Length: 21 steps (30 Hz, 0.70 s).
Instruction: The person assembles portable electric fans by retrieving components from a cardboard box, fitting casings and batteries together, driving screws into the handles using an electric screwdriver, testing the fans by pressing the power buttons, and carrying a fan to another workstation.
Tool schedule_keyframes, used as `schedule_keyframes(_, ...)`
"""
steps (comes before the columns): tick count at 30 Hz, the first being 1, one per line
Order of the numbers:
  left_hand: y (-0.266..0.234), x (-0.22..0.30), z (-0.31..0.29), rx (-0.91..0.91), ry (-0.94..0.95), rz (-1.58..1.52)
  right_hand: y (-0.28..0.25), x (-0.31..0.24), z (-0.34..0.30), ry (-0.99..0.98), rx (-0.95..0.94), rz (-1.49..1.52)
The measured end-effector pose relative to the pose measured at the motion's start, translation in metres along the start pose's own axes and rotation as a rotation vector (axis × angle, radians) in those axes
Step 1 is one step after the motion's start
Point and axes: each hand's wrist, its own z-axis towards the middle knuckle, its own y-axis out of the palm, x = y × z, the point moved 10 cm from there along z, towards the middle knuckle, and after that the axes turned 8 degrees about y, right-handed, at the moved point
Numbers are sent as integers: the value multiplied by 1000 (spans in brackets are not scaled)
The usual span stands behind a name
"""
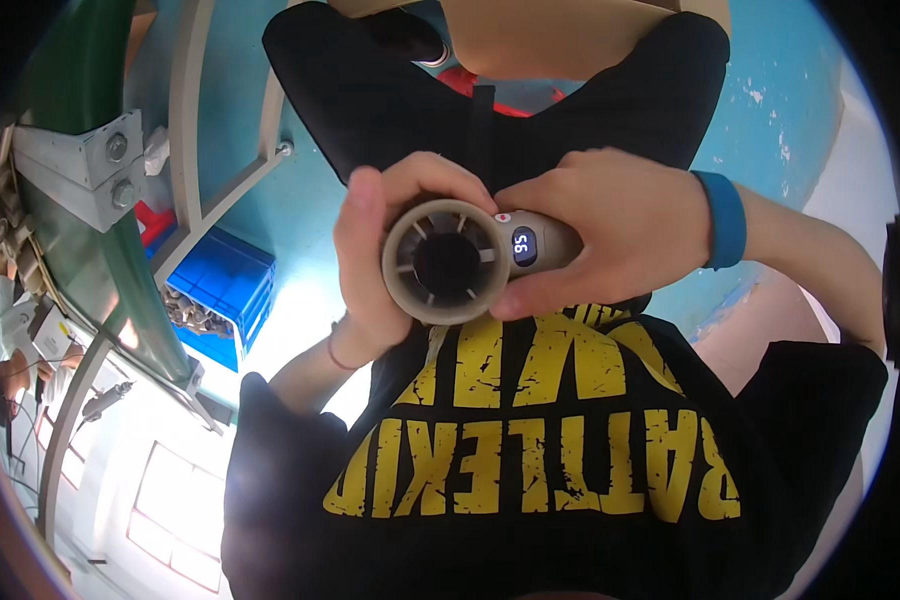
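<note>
A beige handheld fan is held in front of my chest, its round mouth facing up toward me. Short spokes run around a dark hub inside the mouth. My left hand is closed around the left side of the round head, its other fingers partly hidden behind it. My right hand, below a blue wristband, grips the short handle. Between the head and my right fingers, a small lit display and a button with a red mark show on the handle.
An open cardboard box stands beyond my knees, with something red on the blue floor near it. To the left are a green conveyor belt with a bolted metal bracket, pale frame legs, and a blue crate holding small brownish parts.
</note>
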Motion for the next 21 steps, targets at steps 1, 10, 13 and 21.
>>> schedule_keyframes(1,-4,0,3,11,-9,50,11,2,1,49,-145,228)
schedule_keyframes(10,-12,-1,-10,278,-148,-82,21,-5,-10,6,11,345)
schedule_keyframes(13,-15,-5,-9,267,-168,-25,18,-2,-3,34,19,363)
schedule_keyframes(21,-19,-36,-16,309,-162,-42,36,21,7,144,-40,412)
